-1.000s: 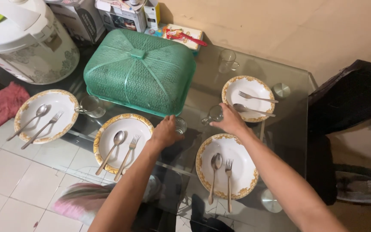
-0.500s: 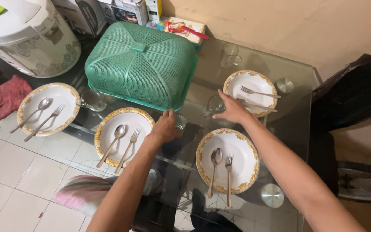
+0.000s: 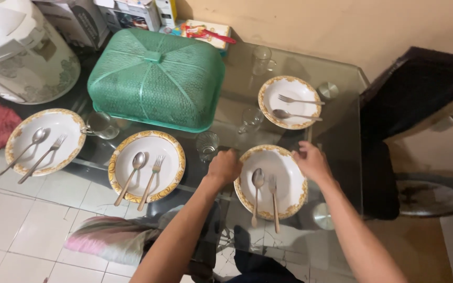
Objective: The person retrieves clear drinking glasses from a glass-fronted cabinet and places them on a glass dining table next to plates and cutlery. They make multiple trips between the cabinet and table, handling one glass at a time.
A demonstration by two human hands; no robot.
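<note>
While both hands sit at the near plate [image 3: 289, 183], we log the layout as follows.

Hands: the left hand [image 3: 225, 166] is at the plate's left rim, grip curled into a loose fist, knuckles up. The right hand [image 3: 312, 162] is at the right rim, grip curled, fingers bent down. We cannot tell whether either grip pinches the rim or only rests against it.

Near plate: white w/ gold border, flat on the glass tabletop [image 3: 342, 120], directly in front of us. It carries a spoon [image 3: 257, 183] and a fork [image 3: 273, 196], side by side, handles toward us.

Set so far, as we judge: four plates are out. The middle plate [image 3: 161, 157], left plate [image 3: 61, 123] and far plate [image 3: 288, 79] each hold one spoon + one fork. A small glass [image 3: 207, 145] stands between the middle and near plates. A handled glass [image 3: 250, 119] stands just beside the far plate, a mug [image 3: 99, 124] beside the left plate, and another glass [image 3: 261, 58] near the wall.

Not done, as we judge: no food shows on any plate, and the green mesh food cover [image 3: 155, 84] is down on the tabletop.
</note>
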